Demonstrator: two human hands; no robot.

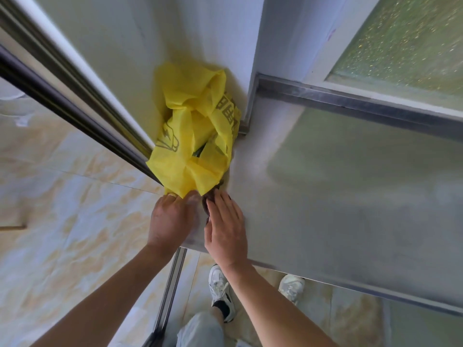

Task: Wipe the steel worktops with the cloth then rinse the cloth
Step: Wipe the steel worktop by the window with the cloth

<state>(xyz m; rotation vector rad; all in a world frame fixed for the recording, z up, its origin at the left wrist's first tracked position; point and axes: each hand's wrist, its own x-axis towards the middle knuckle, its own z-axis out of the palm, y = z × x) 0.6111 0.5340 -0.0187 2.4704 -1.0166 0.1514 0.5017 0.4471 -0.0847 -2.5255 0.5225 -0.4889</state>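
Observation:
The steel worktop [338,196] fills the right half of the view, dull and streaked. On its left end, against the wall, lies a crumpled yellow bag [193,136] with dark print. My left hand [170,219] pinches the bag's near edge at the worktop's left corner. My right hand [225,226] lies flat, fingers together, pressing a dark brown cloth [209,196] onto the steel just below the bag. Only a small edge of the cloth shows past my fingers.
A white wall and a sliding door frame [75,96] run along the left. A frosted window [400,38] with a steel sill stands behind the worktop. Marbled floor tiles [62,209] lie at left, and my shoes [221,291] stand below the worktop's front edge.

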